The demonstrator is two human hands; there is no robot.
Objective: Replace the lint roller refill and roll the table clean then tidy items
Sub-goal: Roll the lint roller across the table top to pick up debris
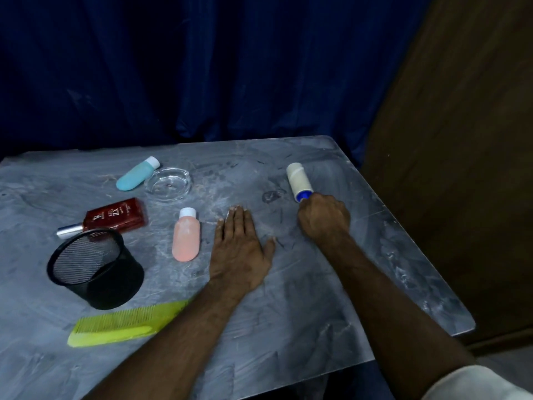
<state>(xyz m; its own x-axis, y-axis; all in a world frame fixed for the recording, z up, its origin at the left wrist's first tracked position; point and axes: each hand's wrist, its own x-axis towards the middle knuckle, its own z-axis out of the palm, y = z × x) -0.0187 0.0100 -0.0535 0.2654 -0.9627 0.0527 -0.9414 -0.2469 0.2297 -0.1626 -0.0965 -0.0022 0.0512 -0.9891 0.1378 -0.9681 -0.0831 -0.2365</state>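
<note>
My right hand grips the handle of a lint roller, whose pale roll with a blue end lies on the grey table at the far right. The handle is hidden inside my fist. My left hand rests flat on the table, fingers straight, just right of a pink bottle. Lint and hair strands are scattered over the tabletop around the middle.
A teal bottle, a clear glass dish and a red bottle lie at the back left. A black mesh cup stands nearer, with a green comb in front of it. A blue curtain hangs behind.
</note>
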